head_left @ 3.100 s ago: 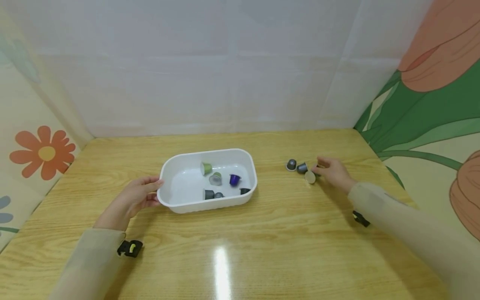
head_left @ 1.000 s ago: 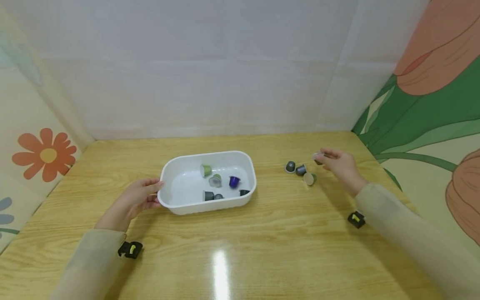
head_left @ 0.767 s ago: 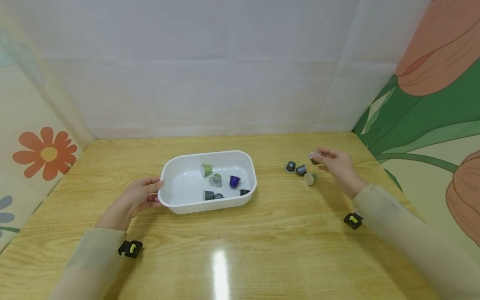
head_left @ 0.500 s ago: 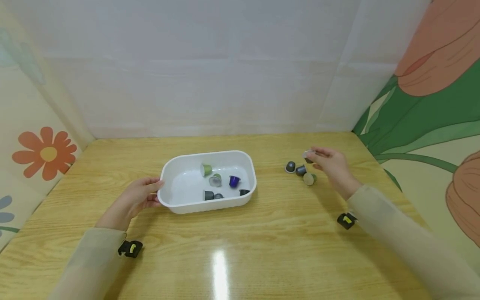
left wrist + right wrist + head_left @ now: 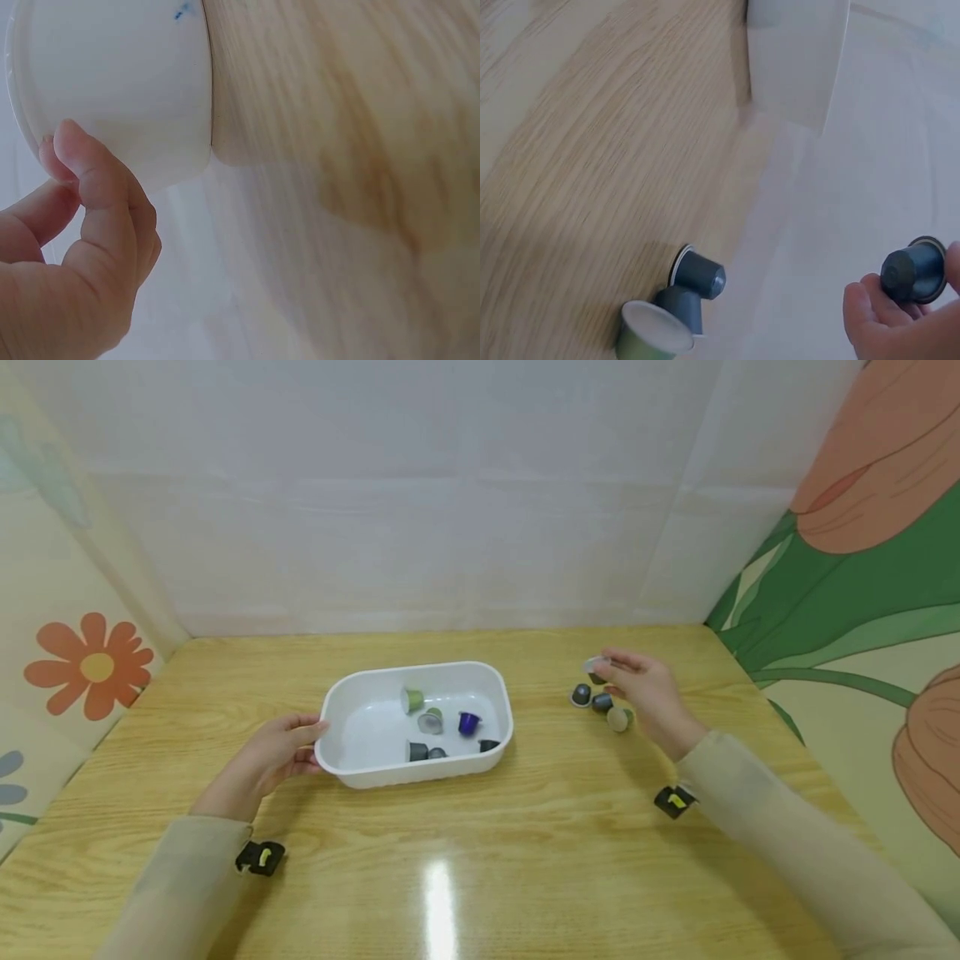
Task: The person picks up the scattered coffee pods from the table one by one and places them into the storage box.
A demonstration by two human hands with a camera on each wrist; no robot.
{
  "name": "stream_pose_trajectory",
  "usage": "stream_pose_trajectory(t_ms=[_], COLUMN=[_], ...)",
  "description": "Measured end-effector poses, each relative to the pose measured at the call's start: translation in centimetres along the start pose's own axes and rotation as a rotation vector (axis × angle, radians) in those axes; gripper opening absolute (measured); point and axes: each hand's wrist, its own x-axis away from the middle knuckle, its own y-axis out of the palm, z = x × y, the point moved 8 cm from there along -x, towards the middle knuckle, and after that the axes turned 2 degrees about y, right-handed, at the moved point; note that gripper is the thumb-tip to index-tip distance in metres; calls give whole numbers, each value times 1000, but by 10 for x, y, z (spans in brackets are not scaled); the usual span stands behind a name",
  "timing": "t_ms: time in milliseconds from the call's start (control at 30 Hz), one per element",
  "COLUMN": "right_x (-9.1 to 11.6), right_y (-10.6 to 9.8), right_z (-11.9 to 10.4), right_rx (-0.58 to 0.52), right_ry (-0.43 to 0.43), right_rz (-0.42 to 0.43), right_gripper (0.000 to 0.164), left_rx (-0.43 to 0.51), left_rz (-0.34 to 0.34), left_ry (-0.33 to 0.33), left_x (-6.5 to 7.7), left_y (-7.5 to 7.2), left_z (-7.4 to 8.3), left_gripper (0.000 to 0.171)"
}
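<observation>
My left hand (image 5: 273,756) grips the left end of a white plastic tub (image 5: 412,770), thumb at the rim and fingers against its outer wall, as the left wrist view shows too. Inside the tub lie several coffee capsules: a light green one (image 5: 412,699), a purple one (image 5: 468,722) and some dark ones. Above the table at the right, my right hand (image 5: 645,697) pinches a dark coffee capsule (image 5: 913,270) between thumb and fingers, its silvery lid (image 5: 596,667) turned up in the head view.
Just below my right hand, two dark capsules (image 5: 581,695) and a green one (image 5: 618,718) with a cream lid lie close together on the wooden table (image 5: 525,860). A white backdrop (image 5: 450,527) stands along the table's back edge, with flowered panels on both sides.
My right hand has picked a dark capsule up from the small group, lifted it, and moved left with it. My left hand and the tub have stayed in place.
</observation>
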Motion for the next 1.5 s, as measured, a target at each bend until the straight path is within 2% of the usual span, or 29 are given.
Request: stream_pose_trajectory(t_ms=[300, 533, 700, 1067, 1500], right_x=[-2, -2, -1, 1, 3], right_y=[19, 29, 38, 49, 80], right_z=[-7, -8, -10, -9, -5], right_rx=[-21, -41, -65, -92, -119], right_ry=[-17, -1, -21, -29, -8], right_rz=[-44, -37, -62, -72, -126], right_gripper=[52, 48, 46, 45, 41], left_rx=[-1, -2, 11, 16, 47], left_rz=[7, 4, 2, -1, -7], left_ry=[-4, -1, 0, -5, 6], left_x=[1, 0, -1, -2, -2], left_y=[-1, -1, -1, -1, 0], left_z=[1, 1, 0, -1, 0], left_gripper=[48, 46, 44, 44, 43])
